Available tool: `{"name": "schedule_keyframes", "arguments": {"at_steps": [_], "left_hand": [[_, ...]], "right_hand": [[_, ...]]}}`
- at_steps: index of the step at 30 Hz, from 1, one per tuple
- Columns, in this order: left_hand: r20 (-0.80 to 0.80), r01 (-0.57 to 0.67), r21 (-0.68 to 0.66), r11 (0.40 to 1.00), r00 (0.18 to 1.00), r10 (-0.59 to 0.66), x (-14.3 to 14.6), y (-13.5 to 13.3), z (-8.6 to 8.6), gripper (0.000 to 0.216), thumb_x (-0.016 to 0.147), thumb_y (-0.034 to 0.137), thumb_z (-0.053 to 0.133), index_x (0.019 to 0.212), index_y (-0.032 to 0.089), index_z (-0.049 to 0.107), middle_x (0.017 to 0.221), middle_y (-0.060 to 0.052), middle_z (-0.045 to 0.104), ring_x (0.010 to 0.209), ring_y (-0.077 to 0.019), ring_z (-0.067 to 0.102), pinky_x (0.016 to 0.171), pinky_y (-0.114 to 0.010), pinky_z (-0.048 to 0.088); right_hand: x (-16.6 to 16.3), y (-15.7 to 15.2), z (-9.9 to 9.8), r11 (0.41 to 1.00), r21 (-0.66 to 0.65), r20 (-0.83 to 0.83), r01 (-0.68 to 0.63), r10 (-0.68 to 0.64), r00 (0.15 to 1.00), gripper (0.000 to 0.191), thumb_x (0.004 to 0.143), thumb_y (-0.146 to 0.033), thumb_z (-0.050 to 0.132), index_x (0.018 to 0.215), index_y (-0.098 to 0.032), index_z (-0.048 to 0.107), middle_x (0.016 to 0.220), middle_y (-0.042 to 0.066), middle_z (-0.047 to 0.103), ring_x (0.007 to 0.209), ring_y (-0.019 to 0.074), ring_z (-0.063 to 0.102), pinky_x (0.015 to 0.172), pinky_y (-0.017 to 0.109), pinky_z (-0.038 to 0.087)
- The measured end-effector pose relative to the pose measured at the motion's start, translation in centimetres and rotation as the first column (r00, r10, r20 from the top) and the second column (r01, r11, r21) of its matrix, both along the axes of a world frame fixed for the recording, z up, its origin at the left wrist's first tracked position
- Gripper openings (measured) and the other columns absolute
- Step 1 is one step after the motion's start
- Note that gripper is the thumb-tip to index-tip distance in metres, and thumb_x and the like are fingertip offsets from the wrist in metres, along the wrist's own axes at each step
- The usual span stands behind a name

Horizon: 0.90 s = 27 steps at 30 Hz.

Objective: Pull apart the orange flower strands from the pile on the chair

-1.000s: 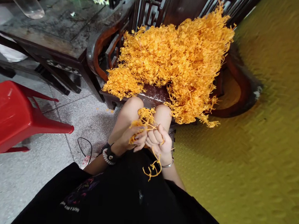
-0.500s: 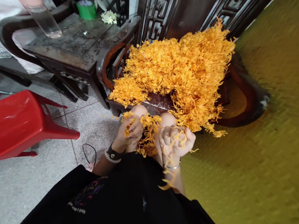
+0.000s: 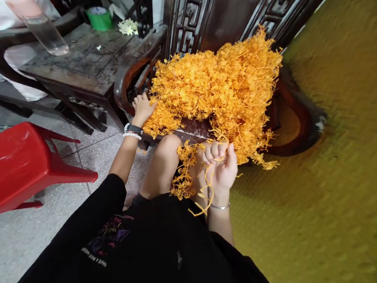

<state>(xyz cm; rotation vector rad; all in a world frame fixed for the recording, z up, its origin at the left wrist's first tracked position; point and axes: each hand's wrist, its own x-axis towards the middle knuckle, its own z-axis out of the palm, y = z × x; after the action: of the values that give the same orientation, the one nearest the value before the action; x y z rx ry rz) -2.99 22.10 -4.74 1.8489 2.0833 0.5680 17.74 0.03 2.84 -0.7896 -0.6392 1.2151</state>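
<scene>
A speckled tile floor (image 3: 101, 151) runs on the left, with a yellow woven mat (image 3: 338, 174) on the right. Nearest, above the black-clad lap, the right hand (image 3: 221, 169) is raised. Its grip is closed tight around a bunch of orange strands (image 3: 183, 176), which dangle between the bare knees. A red plastic stool (image 3: 16, 165) lies tipped on the floor to the left.

Further out, the left hand (image 3: 142, 106) touches the near left edge of a big pile of orange sprigs (image 3: 221, 82). Its grip is half curled, and I cannot tell whether it has hold of any. The pile is heaped on the seat of a dark carved chair (image 3: 128, 78). Beyond the chair's arm, a dark wooden worktop (image 3: 83, 60) carries a clear glass tube (image 3: 47, 36), a green tape roll (image 3: 99, 17) and some white flowers (image 3: 128, 26).
</scene>
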Motion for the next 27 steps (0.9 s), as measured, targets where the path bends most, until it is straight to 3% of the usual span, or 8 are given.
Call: {"name": "schedule_keyframes", "arguments": {"at_steps": [4,8,12,17,19,22,24,27], "left_hand": [[-0.005,0.156,-0.098,0.983,0.988,-0.158,0.1,-0.1,-0.7,0.113,0.069,0.042,0.074,0.152,0.008,0.006,0.154,-0.024,0.026,0.142,-0.0383,0.025,0.114,-0.051,0.020],[-0.092,0.216,-0.061,0.974,0.971,-0.221,-0.2,-1.1,-0.8,0.107,0.071,0.044,0.073,0.152,0.011,0.011,0.158,-0.022,0.018,0.147,-0.0371,0.012,0.117,-0.055,0.009],[-0.163,0.240,-0.135,0.961,0.952,-0.261,-0.4,-2.2,-1.5,0.093,0.079,0.038,0.066,0.150,0.003,0.018,0.157,-0.026,0.017,0.147,-0.0366,0.010,0.118,-0.053,0.004],[-0.079,0.332,-0.174,0.927,0.934,-0.350,-1.0,-2.8,-2.8,0.119,0.067,0.047,0.076,0.151,0.003,0.005,0.158,-0.028,0.003,0.148,-0.0387,0.001,0.117,-0.056,0.001],[-0.010,0.370,-0.064,0.927,0.928,-0.372,-1.1,-3.0,-2.9,0.128,0.060,0.053,0.080,0.151,0.004,0.004,0.158,-0.029,-0.001,0.147,-0.0400,-0.004,0.116,-0.057,0.002],[0.079,0.384,0.223,0.896,0.909,-0.409,-0.7,-3.8,-2.1,0.129,0.054,0.057,0.082,0.151,0.010,0.012,0.159,-0.026,-0.001,0.147,-0.0399,-0.007,0.117,-0.056,0.005],[0.150,0.310,0.410,0.858,0.905,-0.399,0.0,-5.0,-1.0,0.112,0.060,0.057,0.079,0.148,0.015,0.024,0.160,-0.022,0.007,0.148,-0.0374,-0.001,0.118,-0.054,0.008],[0.317,0.163,0.572,0.804,0.860,-0.400,1.8,-7.9,0.8,0.064,0.082,0.049,0.063,0.135,0.018,0.045,0.150,-0.017,0.036,0.145,-0.0297,0.023,0.118,-0.049,0.018]], "right_hand": [[0.6,0.6,0.4,0.997,0.008,0.089,0.073,-0.073,0.993,0.032,0.088,-0.049,0.053,0.068,-0.024,0.051,0.059,-0.005,0.028,0.048,0.0107,0.027,0.046,0.024,0.030],[0.8,0.7,1.0,0.987,0.040,0.143,0.157,-0.161,0.976,0.023,0.089,-0.051,0.051,0.089,-0.031,0.062,0.056,-0.005,0.030,0.048,0.0125,0.030,0.049,0.026,0.033],[0.8,0.4,1.2,0.984,0.076,0.166,0.162,-0.173,0.971,0.023,0.087,-0.051,0.056,0.096,-0.033,0.066,0.055,-0.005,0.035,0.048,0.0113,0.033,0.050,0.025,0.035],[0.7,0.0,0.6,0.988,0.042,0.252,0.149,-0.155,0.955,0.023,0.085,-0.049,0.061,0.094,-0.030,0.070,0.051,-0.006,0.037,0.045,0.0094,0.031,0.046,0.025,0.030],[0.7,-0.1,0.4,0.987,0.026,0.295,0.160,-0.161,0.942,0.022,0.085,-0.047,0.061,0.092,-0.029,0.071,0.050,-0.006,0.035,0.044,0.0090,0.029,0.045,0.025,0.028],[0.7,-0.3,0.4,0.988,-0.004,0.344,0.157,-0.146,0.928,0.020,0.083,-0.043,0.065,0.093,-0.027,0.072,0.051,-0.006,0.032,0.045,0.0086,0.027,0.043,0.025,0.023],[0.5,-0.6,0.7,0.990,-0.010,0.369,0.138,-0.125,0.921,0.021,0.081,-0.040,0.068,0.097,-0.028,0.071,0.055,-0.006,0.032,0.046,0.0084,0.027,0.043,0.024,0.023],[0.1,-0.8,1.2,0.992,0.018,0.413,0.128,-0.124,0.902,0.022,0.077,-0.037,0.071,0.098,-0.029,0.071,0.059,-0.005,0.036,0.050,0.0089,0.031,0.047,0.025,0.029]]}}
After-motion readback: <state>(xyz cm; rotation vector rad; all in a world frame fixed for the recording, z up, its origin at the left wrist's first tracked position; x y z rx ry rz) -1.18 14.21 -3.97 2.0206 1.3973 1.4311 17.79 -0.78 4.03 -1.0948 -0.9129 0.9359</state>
